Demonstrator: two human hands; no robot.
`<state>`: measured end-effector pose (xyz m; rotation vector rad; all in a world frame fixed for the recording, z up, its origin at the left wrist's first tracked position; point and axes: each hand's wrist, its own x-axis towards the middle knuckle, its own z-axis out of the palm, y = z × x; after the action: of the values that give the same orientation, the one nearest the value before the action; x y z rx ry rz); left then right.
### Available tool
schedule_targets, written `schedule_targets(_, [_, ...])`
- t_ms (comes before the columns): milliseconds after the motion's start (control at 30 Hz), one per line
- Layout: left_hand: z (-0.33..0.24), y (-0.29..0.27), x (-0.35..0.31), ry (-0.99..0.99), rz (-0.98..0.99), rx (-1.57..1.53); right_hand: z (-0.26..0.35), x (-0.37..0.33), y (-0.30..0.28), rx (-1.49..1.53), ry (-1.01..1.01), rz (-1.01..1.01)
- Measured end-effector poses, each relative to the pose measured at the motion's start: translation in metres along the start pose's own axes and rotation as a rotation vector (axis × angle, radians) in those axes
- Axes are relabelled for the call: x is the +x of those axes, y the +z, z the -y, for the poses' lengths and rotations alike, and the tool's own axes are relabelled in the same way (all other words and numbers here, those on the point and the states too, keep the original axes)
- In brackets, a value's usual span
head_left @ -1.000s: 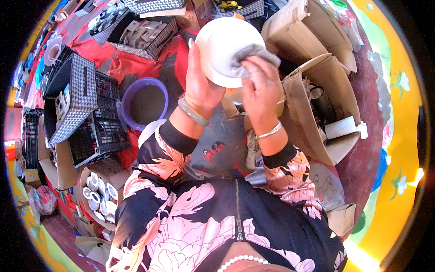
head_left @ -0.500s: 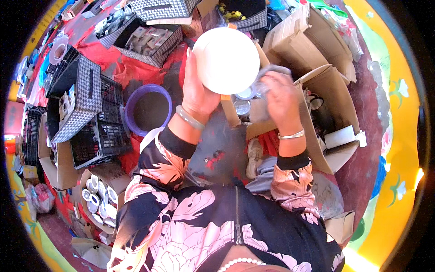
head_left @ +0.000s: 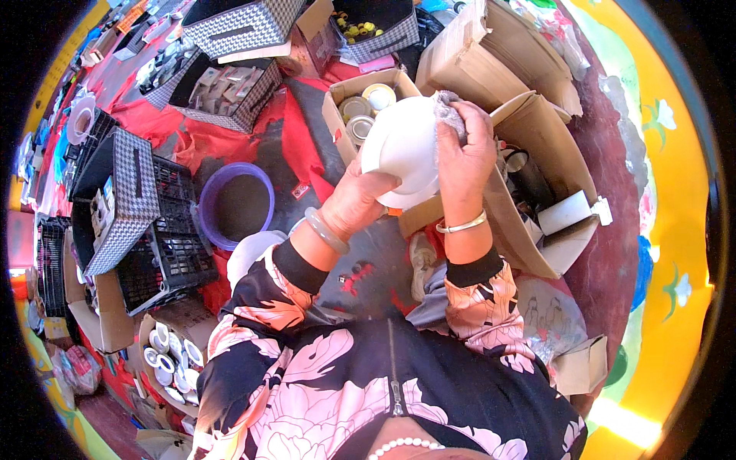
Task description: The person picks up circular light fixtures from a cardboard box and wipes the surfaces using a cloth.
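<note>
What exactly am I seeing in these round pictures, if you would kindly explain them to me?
There is no machine here, just a person's two bare hands. A wide fisheye camera worn on the head looks down at them, so straight edges bend and the corners are dark. The left hand holds a round white piece; the right hand holds a grey cloth against its right edge. Around them stand a purple tub, dark plastic crates and open cardboard boxes, one containing what look like tins, another white round parts.

White dish [head_left: 402, 149] tilted further, grey cloth [head_left: 449, 116] now at its right rim, more tins [head_left: 359, 127] showing
</note>
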<state>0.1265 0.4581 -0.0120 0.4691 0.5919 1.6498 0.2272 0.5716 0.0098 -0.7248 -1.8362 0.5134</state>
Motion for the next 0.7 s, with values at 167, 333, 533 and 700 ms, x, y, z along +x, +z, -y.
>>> schedule_targets(167, [0.017, -0.015, 0.006, 0.209, 0.037, 0.414, 0.028, -0.017, 0.014, 0.059, -0.108, 0.09])
schedule_targets(333, [0.027, -0.024, 0.004, 0.201, 0.031, 0.371, 0.046, -0.023, 0.016, 0.164, -0.304, 0.26])
schedule_targets(533, [0.011, -0.01, 0.005, 0.008, -0.032, -0.101, 0.004, -0.011, 0.011, -0.051, -0.338, 0.14])
schedule_targets(700, [-0.013, -0.013, 0.005, 0.12, -0.167, -0.07, -0.051, 0.011, -0.017, -0.257, -0.025, 0.013])
